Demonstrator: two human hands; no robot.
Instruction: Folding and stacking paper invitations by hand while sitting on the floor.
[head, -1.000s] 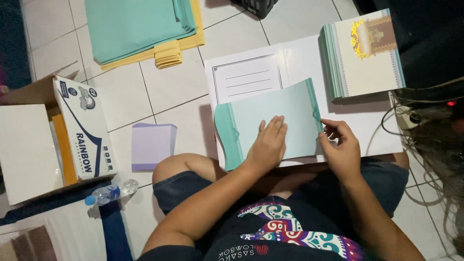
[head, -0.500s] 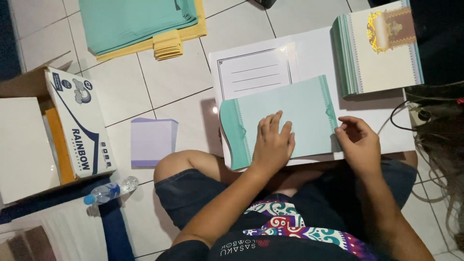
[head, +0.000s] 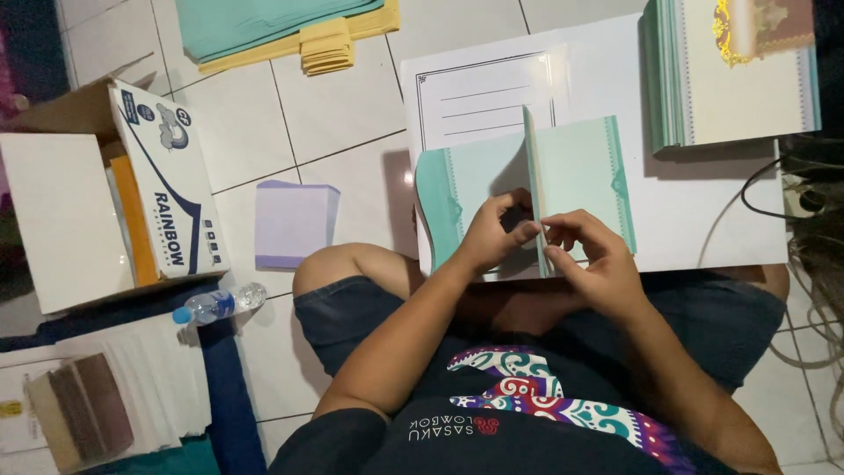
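Head view, seated person folding a card over a white board on the tiled floor. The teal card [head: 576, 171] is a thin sheet of pale green-blue stock with a darker scalloped band down each outer edge. It lies on the near half of the white board [head: 712, 220], just in front of the person's knees, overlapping a white sheet printed with a ruled frame [head: 479, 97]. One panel stands raised along a central crease, seen almost edge-on.

The left hand [head: 492, 233] pinches the near end of the raised fold between thumb and fingers. The right hand [head: 585, 255] meets it from the other side, its fingertips [head: 554, 239] pressed together on the same edge. Both grips are closed on the card.

Judged by appearance, the card is light and fairly stiff: it holds a standing flap without sagging, yet would probably crease permanently or dent at the corners under hard pressure. The crease and the plain margins beside it seem the safest places to hold.

At the far right corner of the board sits a stack of finished cards [head: 738, 79]. Further teal and yellow sheets [head: 290, 31] lie on the floor beyond. A paper carton [head: 167, 176], a small lilac sheet [head: 294, 224] and a water bottle [head: 215, 303] lie to the left.
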